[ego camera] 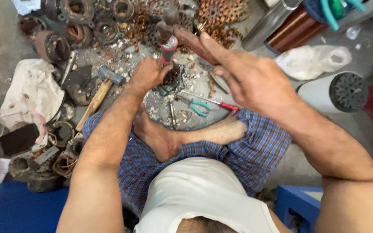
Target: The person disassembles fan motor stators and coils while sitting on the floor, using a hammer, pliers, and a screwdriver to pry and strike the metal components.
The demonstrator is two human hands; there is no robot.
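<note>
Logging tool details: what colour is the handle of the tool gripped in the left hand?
Red, with a dark band; the left hand grips it below. The tool handle shows best in the head view.

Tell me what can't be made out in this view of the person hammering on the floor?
- Hammer in the right hand: its head is blurred, so its shape is unclear.
- Red-handled tool in the left hand: its tip is hidden behind the fist.
- Small dark part being worked on: mostly covered by the left hand's fingers.
- Copper wire spool: cut off by the top edge.
- Blue box: cut off by the bottom edge.
</note>
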